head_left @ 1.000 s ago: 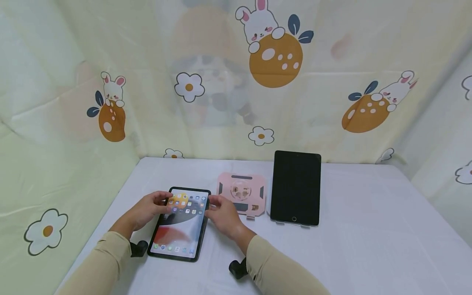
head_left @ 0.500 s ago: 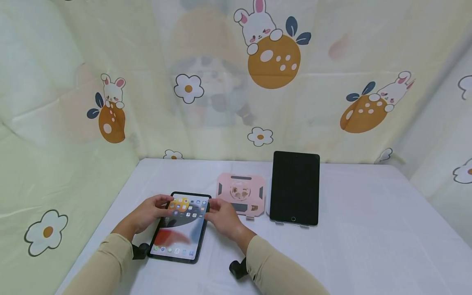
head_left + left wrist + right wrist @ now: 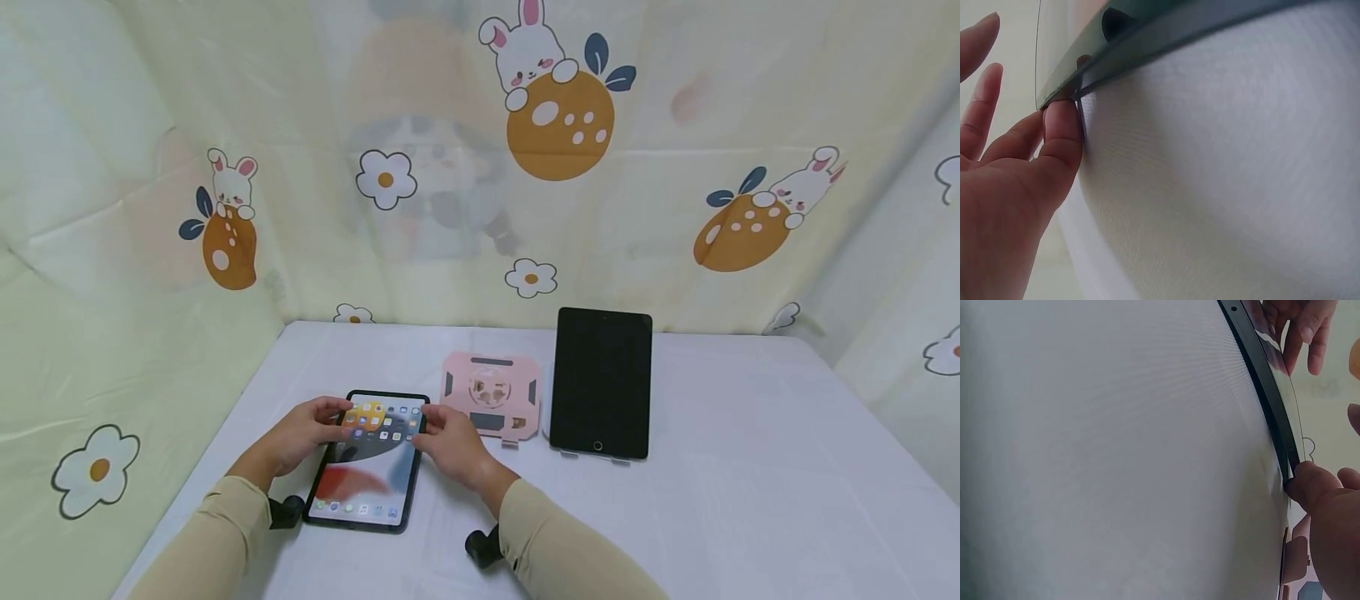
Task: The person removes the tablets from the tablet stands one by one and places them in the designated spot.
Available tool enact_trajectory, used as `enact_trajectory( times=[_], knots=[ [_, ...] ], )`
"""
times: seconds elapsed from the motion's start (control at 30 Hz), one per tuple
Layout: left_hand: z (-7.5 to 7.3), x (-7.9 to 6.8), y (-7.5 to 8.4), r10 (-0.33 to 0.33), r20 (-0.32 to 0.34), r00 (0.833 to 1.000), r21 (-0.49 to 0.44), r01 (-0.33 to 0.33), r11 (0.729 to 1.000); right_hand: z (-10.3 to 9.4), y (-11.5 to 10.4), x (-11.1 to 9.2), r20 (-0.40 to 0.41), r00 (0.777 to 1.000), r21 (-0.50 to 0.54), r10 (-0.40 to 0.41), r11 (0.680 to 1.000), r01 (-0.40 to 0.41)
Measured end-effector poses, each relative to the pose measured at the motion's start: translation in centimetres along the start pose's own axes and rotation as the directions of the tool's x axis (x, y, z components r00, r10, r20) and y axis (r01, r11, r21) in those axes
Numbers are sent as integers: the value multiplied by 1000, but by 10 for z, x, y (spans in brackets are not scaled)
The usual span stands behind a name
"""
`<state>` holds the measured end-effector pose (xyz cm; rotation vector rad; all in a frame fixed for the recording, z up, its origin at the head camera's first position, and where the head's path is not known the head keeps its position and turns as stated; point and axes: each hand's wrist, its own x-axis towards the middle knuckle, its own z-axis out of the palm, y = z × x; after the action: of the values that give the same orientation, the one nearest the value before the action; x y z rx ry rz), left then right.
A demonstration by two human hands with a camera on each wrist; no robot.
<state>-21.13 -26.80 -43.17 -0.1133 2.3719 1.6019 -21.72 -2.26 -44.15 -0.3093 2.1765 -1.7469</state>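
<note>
A tablet (image 3: 367,467) with its screen lit and app icons showing is between my two hands, over the white table at the left. My left hand (image 3: 303,429) grips its upper left edge. In the left wrist view, the left thumb (image 3: 1062,125) is right at the tablet's dark edge (image 3: 1147,50), with other fingers spread beyond it. At the upper right edge, my right hand (image 3: 457,446) pinches the rim. The right wrist view shows the right thumb (image 3: 1313,481) on the tablet's side (image 3: 1263,390).
A pink panel (image 3: 517,375) with a round centre and dark slots is behind my right hand. Right of it, a black tablet (image 3: 600,383) with a dark screen stands upright on small feet. A printed curtain (image 3: 450,225) surrounds the white table (image 3: 750,467).
The upper end of the lit tablet has come down slightly, with both hands keeping hold of its edges. Over the last half second almost nothing moves.
</note>
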Motion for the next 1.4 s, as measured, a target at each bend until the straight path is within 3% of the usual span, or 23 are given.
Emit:
enact_trajectory(
  times=[0.43, 0.87, 1.4],
  knots=[
    [1, 0, -1, -32, -26, 999, 15, 33, 999, -1, 1, -3, 21, 1000, -33, -6, 999, 7],
    [2, -3, 0, -43, -6, 999, 9, 43, 999, -2, 6, -3, 37, 999, -63, 1, 998, 1],
    [2, -5, 3, -22, -15, 1000, 34, 23, 999, -8, 2, -11, 83, 996, -50, -16, 999, 20]
  ],
)
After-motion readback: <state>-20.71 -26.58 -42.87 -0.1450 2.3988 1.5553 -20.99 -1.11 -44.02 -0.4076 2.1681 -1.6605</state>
